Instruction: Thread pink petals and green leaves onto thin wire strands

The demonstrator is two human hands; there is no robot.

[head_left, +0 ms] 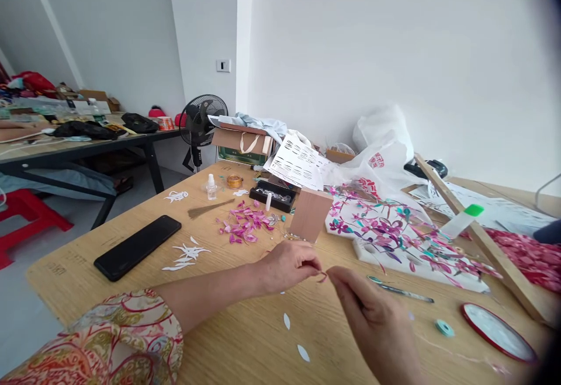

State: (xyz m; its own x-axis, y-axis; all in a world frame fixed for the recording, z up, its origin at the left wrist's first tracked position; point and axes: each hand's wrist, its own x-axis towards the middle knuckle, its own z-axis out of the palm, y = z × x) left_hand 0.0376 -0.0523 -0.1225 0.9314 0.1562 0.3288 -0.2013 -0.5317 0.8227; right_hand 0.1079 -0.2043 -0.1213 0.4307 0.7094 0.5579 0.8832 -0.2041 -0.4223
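Observation:
Over the middle of the table, my left hand (289, 265) is closed in a pinch on a small pink petal (323, 277). My right hand (372, 312) pinches at the other side of that petal, with thumb and forefinger pressed together; its exact grip is partly hidden. A pile of loose pink petals (245, 221) lies beyond my left hand. White leaf-shaped pieces (287, 321) are scattered below the hands. To the right, finished-looking pink and teal flower sprigs (394, 230) rest on white foam. Tweezers (401, 289) lie beside my right hand.
A black phone (138, 248) lies at left. Behind the petals are a dropper bottle (211, 187), a black tray (272, 196) and an upright wooden block (310, 215). A wooden bar (477, 233), teal tape roll (444, 328) and red-rimmed oval dish (498, 331) are at right.

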